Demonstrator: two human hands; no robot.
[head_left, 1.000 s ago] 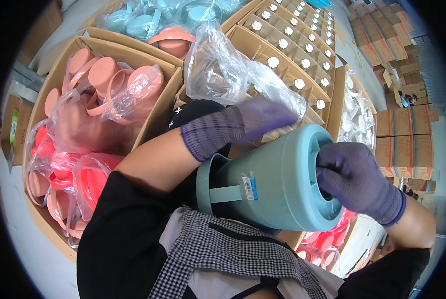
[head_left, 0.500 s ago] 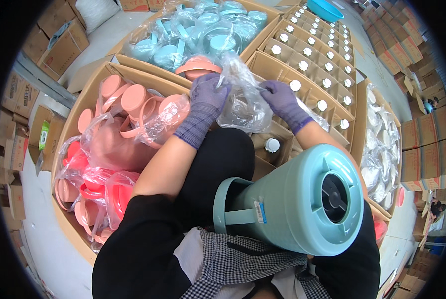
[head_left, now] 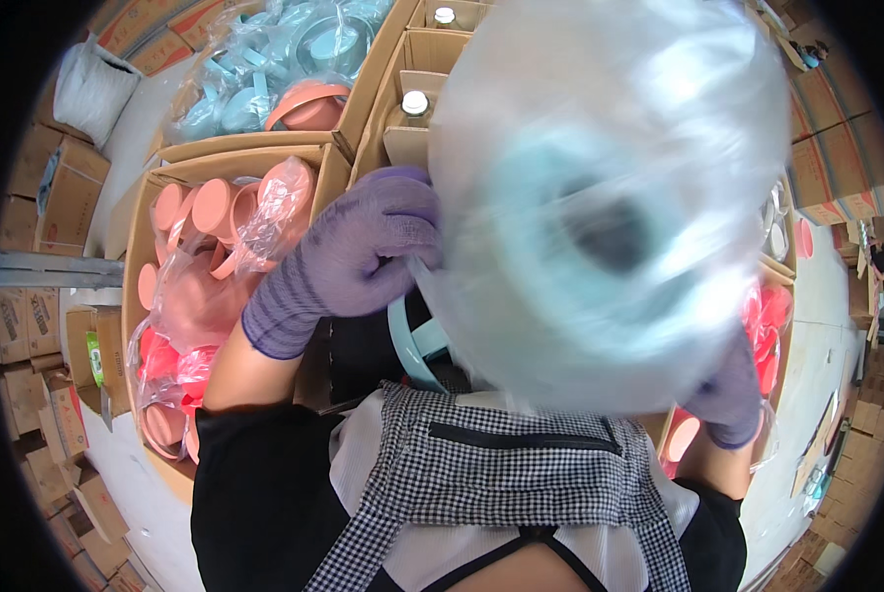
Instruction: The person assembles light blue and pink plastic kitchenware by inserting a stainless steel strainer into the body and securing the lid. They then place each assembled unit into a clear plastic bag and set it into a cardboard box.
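A clear plastic bag (head_left: pixel 600 89), blurred by motion, spreads over the base of a pale teal jug (head_left: pixel 540 227) close in front of my chest. The jug's dark round base opening shows through the plastic, and its handle (head_left: pixel 407 340) sticks out below the bag at the left. My left hand (head_left: pixel 378 242), in a purple knit glove, is closed on the bag's left edge. My right hand (head_left: pixel 728 390), in a matching glove, is at the bag's lower right side. Its fingers are hidden behind the plastic.
At left stands a carton (head_left: pixel 328 163) of pink and red jug parts (head_left: pixel 210 212). Behind it, another carton holds bagged teal parts (head_left: pixel 333 44). Divided cartons with white-capped bottles (head_left: pixel 415 107) lie beyond my left hand. Stacked boxes (head_left: pixel 837 153) line the right side.
The bag was crumpled between both hands over the cartons; now it is spread over the jug's base, near my body. My hands have moved back and apart. My view has shifted.
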